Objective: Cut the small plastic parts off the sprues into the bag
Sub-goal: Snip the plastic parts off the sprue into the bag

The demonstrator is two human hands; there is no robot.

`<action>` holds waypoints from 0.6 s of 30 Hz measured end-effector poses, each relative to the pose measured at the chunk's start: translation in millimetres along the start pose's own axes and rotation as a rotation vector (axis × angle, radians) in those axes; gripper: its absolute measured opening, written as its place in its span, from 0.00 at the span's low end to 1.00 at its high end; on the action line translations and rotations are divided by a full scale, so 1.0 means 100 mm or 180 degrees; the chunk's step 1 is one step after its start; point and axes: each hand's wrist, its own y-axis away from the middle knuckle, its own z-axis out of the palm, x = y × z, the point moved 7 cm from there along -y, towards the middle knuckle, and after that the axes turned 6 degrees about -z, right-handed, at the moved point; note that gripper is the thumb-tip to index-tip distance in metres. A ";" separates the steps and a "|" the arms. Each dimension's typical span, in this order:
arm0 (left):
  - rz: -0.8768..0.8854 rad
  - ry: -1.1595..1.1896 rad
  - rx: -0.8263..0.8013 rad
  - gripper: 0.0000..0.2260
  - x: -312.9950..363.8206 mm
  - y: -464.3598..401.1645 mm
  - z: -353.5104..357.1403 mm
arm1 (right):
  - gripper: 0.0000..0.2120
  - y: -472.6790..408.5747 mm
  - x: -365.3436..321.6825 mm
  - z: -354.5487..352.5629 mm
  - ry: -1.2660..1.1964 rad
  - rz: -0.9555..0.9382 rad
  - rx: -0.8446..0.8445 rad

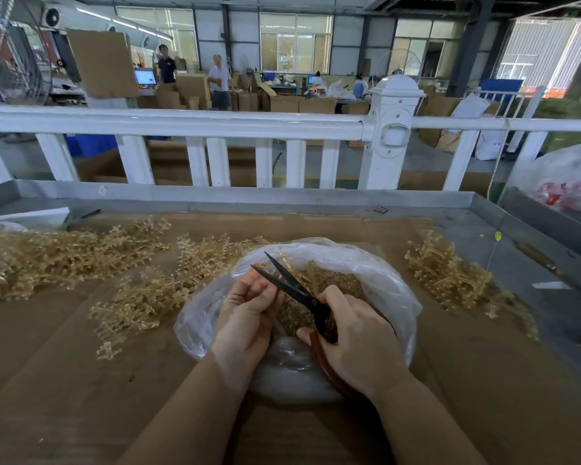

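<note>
Gaping bag (376, 276) of cut parts (336, 283)

Both forearms come in from the bottom edge bare, with no sleeve showing on either. The left hand (245, 317) and right hand (359, 340) wear no gloves, rings, watch or wristband. Fingernails are short and unpainted where visible.

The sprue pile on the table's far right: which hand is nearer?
Right. The right hand, gripping scissors, is nearer that pile; the left hand sits farther away.
</note>
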 end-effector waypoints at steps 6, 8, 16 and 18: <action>-0.0043 -0.0184 -0.0211 0.14 -0.03 0.00 0.04 | 0.23 0.00 0.01 0.00 -0.0074 -0.0038 0.0010; -0.0043 -0.0251 -0.0216 0.13 -0.03 -0.01 0.04 | 0.23 0.00 0.01 0.00 -0.0095 -0.0060 0.0008; -0.0120 -0.0282 -0.0250 0.13 -0.04 0.00 0.05 | 0.21 -0.02 -0.02 0.01 -0.0154 -0.0071 0.0024; -0.0121 -0.0284 -0.0258 0.13 -0.04 0.01 0.05 | 0.21 -0.02 -0.03 0.00 -0.0104 -0.0066 0.0070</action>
